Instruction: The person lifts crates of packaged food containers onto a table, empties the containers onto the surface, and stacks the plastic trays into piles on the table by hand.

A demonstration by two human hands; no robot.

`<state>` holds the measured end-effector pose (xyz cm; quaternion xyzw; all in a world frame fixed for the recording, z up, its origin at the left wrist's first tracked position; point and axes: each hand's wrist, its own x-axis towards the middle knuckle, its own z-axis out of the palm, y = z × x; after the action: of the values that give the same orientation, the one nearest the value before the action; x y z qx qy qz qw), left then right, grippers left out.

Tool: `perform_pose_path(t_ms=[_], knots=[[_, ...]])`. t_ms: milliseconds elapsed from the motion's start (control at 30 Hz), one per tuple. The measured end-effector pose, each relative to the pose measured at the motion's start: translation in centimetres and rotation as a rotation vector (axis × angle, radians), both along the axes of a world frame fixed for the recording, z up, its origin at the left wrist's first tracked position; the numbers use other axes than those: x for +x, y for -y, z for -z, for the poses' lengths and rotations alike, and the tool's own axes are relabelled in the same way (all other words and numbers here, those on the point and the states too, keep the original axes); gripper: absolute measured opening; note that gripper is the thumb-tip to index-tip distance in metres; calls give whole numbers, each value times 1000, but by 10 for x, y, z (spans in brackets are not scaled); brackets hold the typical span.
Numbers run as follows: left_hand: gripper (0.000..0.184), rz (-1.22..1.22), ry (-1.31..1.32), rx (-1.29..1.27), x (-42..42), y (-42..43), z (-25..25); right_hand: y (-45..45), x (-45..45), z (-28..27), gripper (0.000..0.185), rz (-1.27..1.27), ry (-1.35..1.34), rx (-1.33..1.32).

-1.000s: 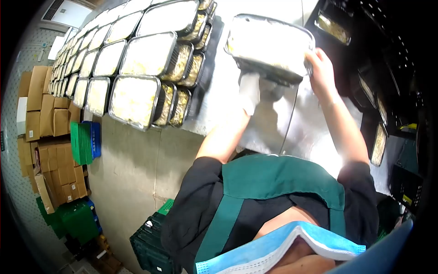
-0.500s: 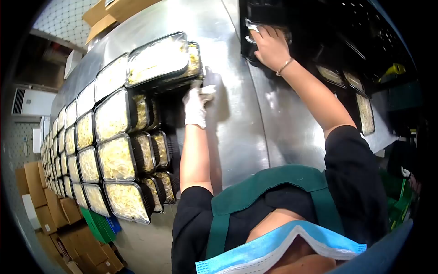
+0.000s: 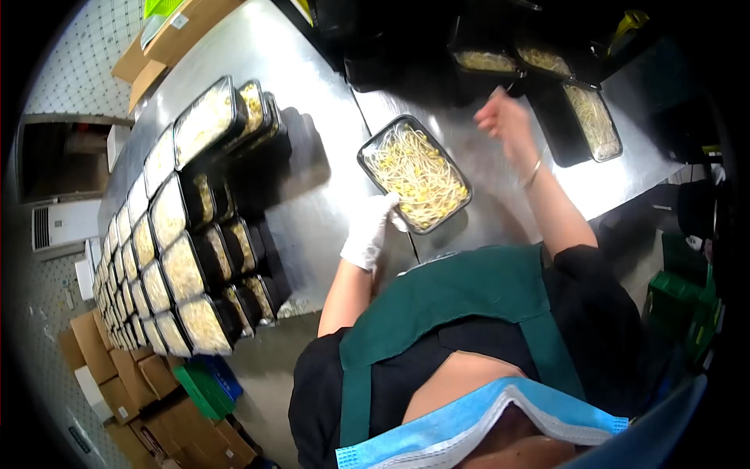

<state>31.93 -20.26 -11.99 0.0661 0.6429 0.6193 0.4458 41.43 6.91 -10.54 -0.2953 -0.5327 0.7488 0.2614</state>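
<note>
A black tray of bean sprouts (image 3: pixel 418 176) is held tilted above the metal table. My left hand (image 3: pixel 371 230), in a white glove, grips its lower left edge, thumb on the rim. My right hand (image 3: pixel 504 125), bare and with a bracelet at the wrist, hovers to the right of this tray without touching it. Its fingers are loosely bent and slightly apart, with nothing visible in them. Left of my hands, rows of stacked sprout trays (image 3: pixel 178 266) line the table. Another tray of sprouts (image 3: pixel 591 121) lies beyond my right hand.
The steel table (image 3: pixel 312 227) has a seam running down its middle. Dark crates or trays (image 3: pixel 391 39) stand at the far side, two holding sprouts. Cardboard boxes (image 3: pixel 180 422) and a green crate (image 3: pixel 205 388) are on the floor at lower left. Another green crate (image 3: pixel 672 305) sits at right.
My left hand has left the stacked trays and now grips a sprout tray in front of me. My right hand has come back from the dark crate. The view has shifted to the right.
</note>
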Motion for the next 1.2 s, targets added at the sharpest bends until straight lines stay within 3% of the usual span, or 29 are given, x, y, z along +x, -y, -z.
perform_pose_path(t_ms=[33,100,167,300,367,400,433,500,533,567,633,667,767,833,900,967,1033,1133,1200], knots=[[28,-52,17,70,23,2,-1,-24,1,-15,23,91,98,-181],[25,-95,-4,144,60,6,9,-52,-4,-12,20,123,-42,-256],[28,-161,263,254,83,7,5,-63,-11,-15,16,166,-7,-181],[35,-103,542,318,84,12,4,-61,10,0,10,313,33,-199],[39,-226,471,430,80,12,5,-57,34,1,12,298,17,-254],[39,-242,365,398,76,13,13,-59,39,9,25,255,50,-259],[39,-255,256,367,73,14,19,-54,37,8,25,251,50,-259],[35,-282,261,373,76,14,5,-30,25,-6,40,81,333,-252],[34,-280,260,369,77,15,2,-28,14,4,51,43,335,-168],[34,-278,266,367,81,15,2,-30,4,10,38,15,298,-47],[33,-276,276,362,86,21,7,-42,-14,25,21,223,112,-54],[32,-265,285,349,89,27,10,-48,-16,28,12,258,37,-203],[31,-146,318,227,92,38,12,-36,-11,3,23,111,46,-213],[28,0,341,-44,96,42,-28,-31,-23,-9,25,170,155,-243],[29,9,278,24,102,47,-25,-64,-38,17,36,221,186,-129],[28,10,277,65,104,55,-27,-70,-45,13,19,294,71,-202],[26,-14,198,157,101,65,-28,-51,-19,-8,17,275,7,-285],[27,-68,272,290,103,69,-57,-11,65,-29,19,32,-280,-291],[27,-25,331,311,105,61,-70,41,96,-46,16,128,47,-285]])
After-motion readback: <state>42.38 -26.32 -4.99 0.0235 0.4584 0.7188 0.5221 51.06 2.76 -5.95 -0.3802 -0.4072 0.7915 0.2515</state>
